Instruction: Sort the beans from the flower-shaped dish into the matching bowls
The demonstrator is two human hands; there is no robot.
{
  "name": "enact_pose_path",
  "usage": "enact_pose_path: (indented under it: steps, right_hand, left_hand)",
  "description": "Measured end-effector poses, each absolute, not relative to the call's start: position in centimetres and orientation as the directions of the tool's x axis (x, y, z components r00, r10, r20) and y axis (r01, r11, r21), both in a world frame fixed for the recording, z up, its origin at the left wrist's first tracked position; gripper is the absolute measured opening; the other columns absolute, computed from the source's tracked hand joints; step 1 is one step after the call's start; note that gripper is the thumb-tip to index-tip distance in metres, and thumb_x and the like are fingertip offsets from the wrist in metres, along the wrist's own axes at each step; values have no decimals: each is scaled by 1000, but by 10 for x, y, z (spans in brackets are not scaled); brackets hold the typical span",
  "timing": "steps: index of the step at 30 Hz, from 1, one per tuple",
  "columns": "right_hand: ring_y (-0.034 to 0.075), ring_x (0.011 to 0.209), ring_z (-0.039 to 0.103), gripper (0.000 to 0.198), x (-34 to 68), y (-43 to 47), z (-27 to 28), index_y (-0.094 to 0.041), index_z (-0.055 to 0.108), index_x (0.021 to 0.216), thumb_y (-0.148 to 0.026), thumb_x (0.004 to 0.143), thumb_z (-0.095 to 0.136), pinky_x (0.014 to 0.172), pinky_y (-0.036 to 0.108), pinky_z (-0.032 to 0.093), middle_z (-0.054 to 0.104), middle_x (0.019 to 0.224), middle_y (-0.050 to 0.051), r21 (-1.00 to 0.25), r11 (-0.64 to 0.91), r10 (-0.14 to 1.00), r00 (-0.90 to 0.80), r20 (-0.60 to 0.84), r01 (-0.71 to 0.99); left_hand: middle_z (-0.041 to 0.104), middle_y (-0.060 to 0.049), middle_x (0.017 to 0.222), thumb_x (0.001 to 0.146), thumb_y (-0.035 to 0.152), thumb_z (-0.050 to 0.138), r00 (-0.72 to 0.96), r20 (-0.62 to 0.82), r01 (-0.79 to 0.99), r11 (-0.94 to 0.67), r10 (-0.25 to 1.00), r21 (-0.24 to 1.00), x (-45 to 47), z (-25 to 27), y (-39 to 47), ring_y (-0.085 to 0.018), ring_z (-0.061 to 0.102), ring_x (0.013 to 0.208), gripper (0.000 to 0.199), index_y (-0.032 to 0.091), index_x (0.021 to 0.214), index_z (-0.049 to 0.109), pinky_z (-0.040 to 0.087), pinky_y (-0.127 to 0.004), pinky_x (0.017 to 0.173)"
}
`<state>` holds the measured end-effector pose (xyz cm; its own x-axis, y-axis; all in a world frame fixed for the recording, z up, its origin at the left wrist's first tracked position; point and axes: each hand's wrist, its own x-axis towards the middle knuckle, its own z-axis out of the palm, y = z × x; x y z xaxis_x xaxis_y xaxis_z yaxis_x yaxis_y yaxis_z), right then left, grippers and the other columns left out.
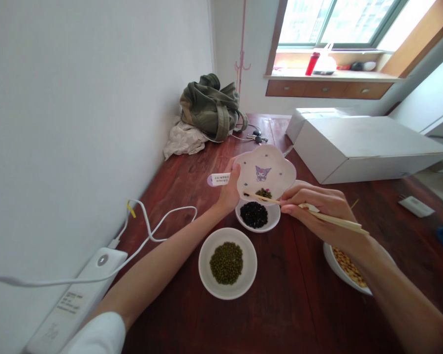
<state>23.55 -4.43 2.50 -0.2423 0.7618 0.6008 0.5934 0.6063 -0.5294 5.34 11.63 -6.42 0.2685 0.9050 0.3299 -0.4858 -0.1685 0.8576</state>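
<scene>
Dark wood surface [288,305] beside a white wall: nearest is a bowl of green beans [227,263], then a bowl of black beans [256,215], with a bowl of yellow beans [349,268] to the right. Left hand [229,192] has fingers clamped on the rim of a flower-shaped dish [266,173], tilted up over the black beans. Right hand [319,206] has fingers pinched on chopsticks [310,212], their long axis running left, tips at the few beans in the dish; bag [211,105] and white box [358,145] sit beyond.

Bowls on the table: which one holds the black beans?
The small white bowl directly under the tilted flower-shaped dish. The nearer bowl holds green beans, and the right-hand bowl holds yellow ones.
</scene>
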Motion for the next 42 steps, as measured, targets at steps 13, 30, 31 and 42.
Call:
enact_pose_path:
  steps: [13, 30, 31, 42]
  right_hand:
    - [16, 76, 76, 14, 234, -47, 33, -24, 75, 89, -24, 103, 77, 70, 29, 58, 83, 93, 2, -493, 610, 747, -242, 619, 620]
    - [18, 83, 81, 15, 242, -57, 46, -27, 81, 92, -19, 103, 75, 74, 30, 64, 85, 93, 1, -500, 577, 717, -107, 689, 645]
    - [18, 83, 81, 15, 243, -56, 46, -27, 82, 92, -20, 103, 75, 75, 30, 64, 85, 93, 1, -494, 581, 714, -113, 691, 647]
    - [17, 76, 80, 18, 244, -58, 48, -27, 84, 91, -19, 103, 74, 66, 29, 64, 86, 93, 1, -454, 582, 694, -122, 710, 675]
  left_hand:
    - [81, -7, 117, 98, 74, 70, 229, 400, -435, -274, 888, 858, 47, -48, 105, -26, 73, 99, 55, 28, 126, 77, 59, -39, 87]
    - [78, -7, 132, 105, 65, 65, 251, 448, -459, -302, 858, 835, 47, -51, 105, -29, 72, 113, 45, 31, 132, 77, 62, -44, 100]
    - [78, -7, 132, 105, 65, 65, 247, 451, -461, -305, 858, 833, 47, -51, 105, -29, 71, 114, 44, 31, 130, 77, 61, -44, 102]
    - [83, -8, 103, 102, 68, 68, 216, 357, -475, -222, 909, 852, 47, -64, 111, -32, 74, 124, 47, 25, 119, 77, 58, -44, 112]
